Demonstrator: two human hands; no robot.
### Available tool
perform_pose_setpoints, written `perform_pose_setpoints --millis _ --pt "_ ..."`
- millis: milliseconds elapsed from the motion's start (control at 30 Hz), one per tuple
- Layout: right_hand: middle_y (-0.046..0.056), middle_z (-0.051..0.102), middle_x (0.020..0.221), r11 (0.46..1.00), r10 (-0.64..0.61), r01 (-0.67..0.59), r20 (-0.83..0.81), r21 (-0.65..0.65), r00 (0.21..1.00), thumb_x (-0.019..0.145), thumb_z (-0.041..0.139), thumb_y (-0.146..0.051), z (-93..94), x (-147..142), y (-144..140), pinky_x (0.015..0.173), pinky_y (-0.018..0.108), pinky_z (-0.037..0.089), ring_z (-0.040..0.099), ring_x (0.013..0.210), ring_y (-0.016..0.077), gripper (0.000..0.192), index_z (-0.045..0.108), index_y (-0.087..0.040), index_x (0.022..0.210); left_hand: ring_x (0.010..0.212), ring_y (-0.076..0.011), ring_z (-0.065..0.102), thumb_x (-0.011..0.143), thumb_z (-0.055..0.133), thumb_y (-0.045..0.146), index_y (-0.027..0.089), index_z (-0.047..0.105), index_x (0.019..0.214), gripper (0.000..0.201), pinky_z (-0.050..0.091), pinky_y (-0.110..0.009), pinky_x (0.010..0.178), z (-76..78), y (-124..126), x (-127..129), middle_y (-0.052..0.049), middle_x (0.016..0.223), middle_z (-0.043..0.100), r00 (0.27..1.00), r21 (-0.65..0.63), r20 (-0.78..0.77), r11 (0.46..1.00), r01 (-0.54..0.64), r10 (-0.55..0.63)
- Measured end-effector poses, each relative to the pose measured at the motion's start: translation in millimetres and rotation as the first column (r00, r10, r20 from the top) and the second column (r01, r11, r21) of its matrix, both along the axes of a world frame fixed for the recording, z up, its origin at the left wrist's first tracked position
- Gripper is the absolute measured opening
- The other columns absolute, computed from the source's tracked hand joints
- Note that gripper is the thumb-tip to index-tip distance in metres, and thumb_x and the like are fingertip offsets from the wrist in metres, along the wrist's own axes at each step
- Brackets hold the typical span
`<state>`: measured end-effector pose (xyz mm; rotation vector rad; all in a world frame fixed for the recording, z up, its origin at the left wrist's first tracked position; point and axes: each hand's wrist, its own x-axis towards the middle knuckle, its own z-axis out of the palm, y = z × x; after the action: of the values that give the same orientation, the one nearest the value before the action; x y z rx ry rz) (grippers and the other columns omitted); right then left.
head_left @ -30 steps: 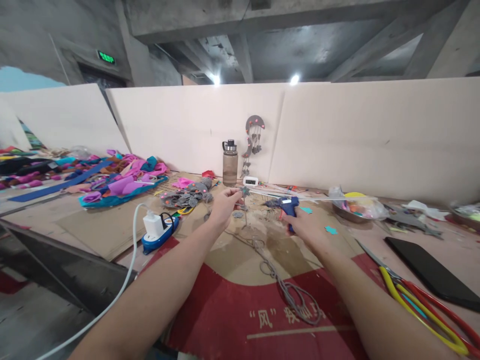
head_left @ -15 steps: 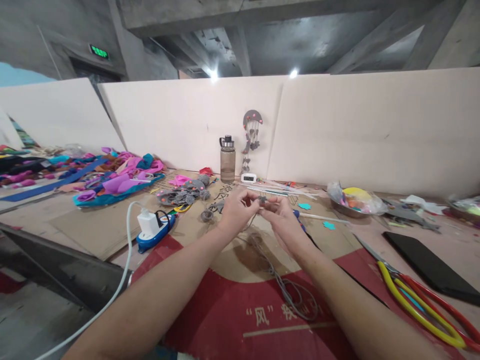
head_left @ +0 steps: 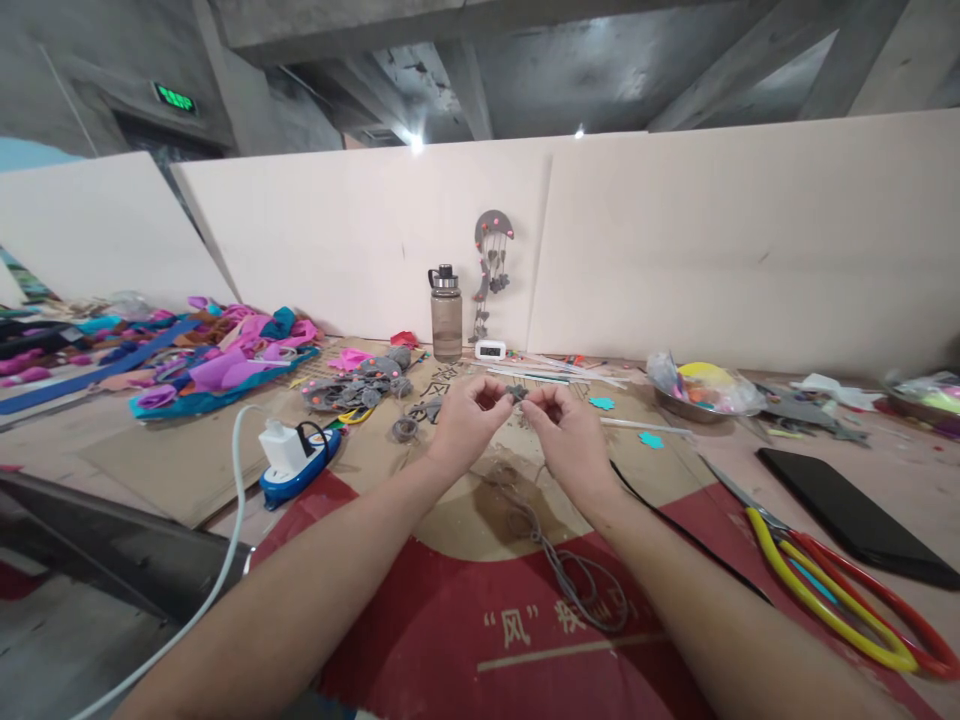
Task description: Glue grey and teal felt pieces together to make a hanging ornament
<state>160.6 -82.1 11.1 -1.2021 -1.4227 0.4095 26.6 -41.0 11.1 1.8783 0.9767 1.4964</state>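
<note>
- Nearest us, a tangle of grey cord [head_left: 577, 585] lies on the red-and-tan cardboard [head_left: 450, 640] below our wrists, running up toward our fingers; where it ends is hidden behind our hands.
- Our left hand [head_left: 465, 420] and right hand [head_left: 574, 435] meet above the cardboard, fingertips pinched narrow on a small grey felt piece [head_left: 516, 392] held between them.
- The piece is tiny and partly covered by our fingertips, so we cannot make out its shape.
- Right of our fingers, well apart, long scissors with yellow and red handles [head_left: 840, 600] lie flat, their handle loops reaching the picture's edge; beside them lies a flat black slab [head_left: 855, 515].
- A thin black cord [head_left: 675, 525] passes under our right forearm, partly hidden.
- Left of our fingers sits a blue power strip with a white charger [head_left: 296, 462]; its white cable [head_left: 217, 590] runs off the bottom edge.
- Just beyond our fingers lie grey felt scraps [head_left: 360, 385], teal bits [head_left: 649, 440] and thin white sticks [head_left: 540, 372].
- Farther right stands a metal bowl [head_left: 701, 395] of coloured bits under clear wrap, contents unclear.
- Farther left, pink and purple fabric [head_left: 225, 355] is heaped.
- Farthest, against the white board [head_left: 675, 250], stand a water bottle [head_left: 446, 315], a small white clock [head_left: 491, 349] and a hanging grey felt mobile [head_left: 489, 265].
</note>
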Motion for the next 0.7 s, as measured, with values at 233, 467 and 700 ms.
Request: perform_pose_setpoints --millis 233,467,700 --pt "0.001 0.058 0.071 0.998 -0.063 0.06 0.099 0.031 0.993 0.079 0.056 -0.029 0.8 0.2 -1.1 0.062 0.028 0.038 0.051 0.066 0.0149 0.011 0.059 -0.019 0.082 0.058 -0.0112 0.051 0.072 0.062 0.026 0.017 0.062 0.07 0.009 0.04 -0.024 0.058 2.2 -4.0 1.0 0.0 0.065 0.06 0.999 -0.038 0.04 0.999 0.029 -0.028" --pt "0.0 0.057 0.067 0.992 -0.122 0.12 0.15 0.025 0.981 0.081 0.055 -0.032 0.9 1.0 -0.4 0.06 0.027 0.035 0.048 0.062 0.0139 0.015 0.058 -0.018 0.075 0.057 -0.0097 0.048 0.072 0.06 0.024 0.016 0.06 0.069 0.008 0.039 -0.022 0.057 3.4 -5.2 1.4 0.002 0.062 0.058 1.0 -0.049 -0.014 0.999 0.022 -0.022" --pt "0.0 0.057 0.065 0.989 -0.15 0.151 0.139 0.006 0.979 0.08 0.056 -0.033 2.4 -1.2 -0.4 0.058 0.027 0.034 0.047 0.059 0.0138 0.016 0.057 -0.019 0.073 0.061 -0.01 0.051 0.074 0.057 0.025 0.015 0.063 0.074 0.012 0.04 -0.023 0.061 2.2 -6.4 1.3 0.001 0.067 0.061 0.999 -0.057 -0.046 0.998 0.027 -0.029"
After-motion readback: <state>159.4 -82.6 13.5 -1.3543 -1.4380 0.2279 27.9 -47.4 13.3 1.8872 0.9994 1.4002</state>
